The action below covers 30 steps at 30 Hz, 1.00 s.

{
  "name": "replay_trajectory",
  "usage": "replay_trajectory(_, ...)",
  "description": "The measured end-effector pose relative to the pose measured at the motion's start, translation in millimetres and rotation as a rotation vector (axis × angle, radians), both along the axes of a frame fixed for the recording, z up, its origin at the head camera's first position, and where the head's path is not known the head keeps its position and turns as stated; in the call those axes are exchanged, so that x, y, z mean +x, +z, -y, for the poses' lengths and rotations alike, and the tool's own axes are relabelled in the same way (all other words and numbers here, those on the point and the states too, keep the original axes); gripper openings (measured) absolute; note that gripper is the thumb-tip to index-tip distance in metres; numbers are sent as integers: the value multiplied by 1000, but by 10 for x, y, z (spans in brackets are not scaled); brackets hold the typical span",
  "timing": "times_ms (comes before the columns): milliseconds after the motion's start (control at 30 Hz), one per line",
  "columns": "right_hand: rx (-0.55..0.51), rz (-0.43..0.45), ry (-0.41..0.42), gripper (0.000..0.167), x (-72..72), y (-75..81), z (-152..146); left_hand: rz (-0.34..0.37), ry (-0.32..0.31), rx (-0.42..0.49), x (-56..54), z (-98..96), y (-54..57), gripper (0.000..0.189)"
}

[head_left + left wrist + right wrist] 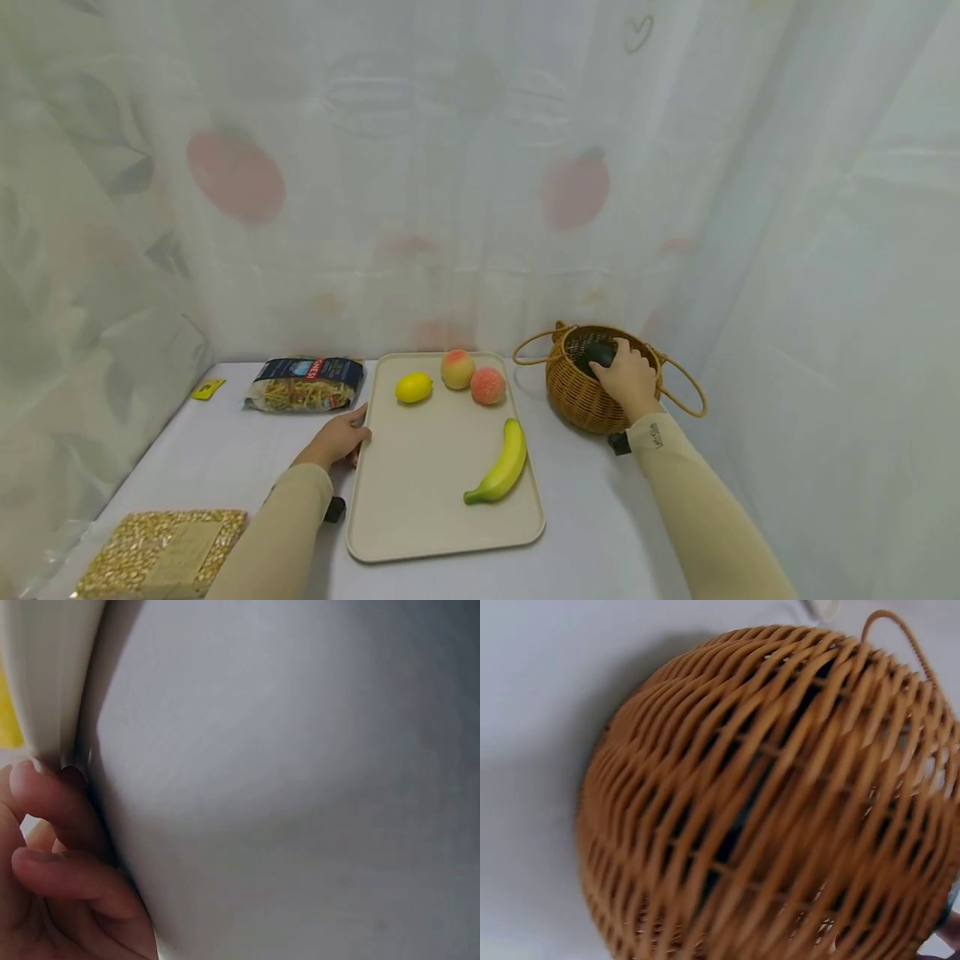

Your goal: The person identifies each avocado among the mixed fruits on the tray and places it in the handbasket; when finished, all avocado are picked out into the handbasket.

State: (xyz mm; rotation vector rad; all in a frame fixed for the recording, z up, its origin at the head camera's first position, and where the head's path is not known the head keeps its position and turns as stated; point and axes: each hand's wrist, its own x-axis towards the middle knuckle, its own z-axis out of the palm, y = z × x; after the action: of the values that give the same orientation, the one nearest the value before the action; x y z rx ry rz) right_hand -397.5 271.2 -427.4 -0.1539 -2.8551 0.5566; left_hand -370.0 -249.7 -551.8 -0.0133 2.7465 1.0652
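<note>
My right hand (632, 379) grips a dark, smooth, egg-shaped avocado (596, 357) at the mouth of a brown wicker basket (581, 402). The basket's woven side (757, 787) fills most of the right wrist view, with dark patches showing through the gaps. On the other side, my left hand (337, 437) holds the left edge of a beige tray (420, 483); curled fingers (64, 810) meet its rim in the left wrist view. On the tray lie a lemon (413, 387), a peach (457, 369), a redder peach (488, 386) and a banana (504, 468).
A pasta bag (306, 384) lies behind my left hand, near a small yellow packet (207, 389). At the front left is a bag of yellow kernels (161, 550). Looped handles (686, 400) stick out from the basket. Pale curtains (450, 167) enclose the white table.
</note>
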Motion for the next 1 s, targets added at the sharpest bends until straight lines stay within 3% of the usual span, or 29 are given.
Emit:
replay_trajectory(233,-19,157,39,71,-1,-19,-31,3,18,38,6,25,-51,77)
replay_trajectory(433,-35,244,62,57,-44,7,-23,15,25,57,4,15,-41,77)
replay_trajectory(567,-32,272,78,58,-28,-3,-37,30,27,99,-27,16,-61,77)
replay_trajectory(833,-22,160,105,55,11,-112,-72,48,37,86,-50,17,-45,78)
replay_trajectory(1000,18,-23,122,50,94,-168,1,21,27,69,-18,23,-65,78)
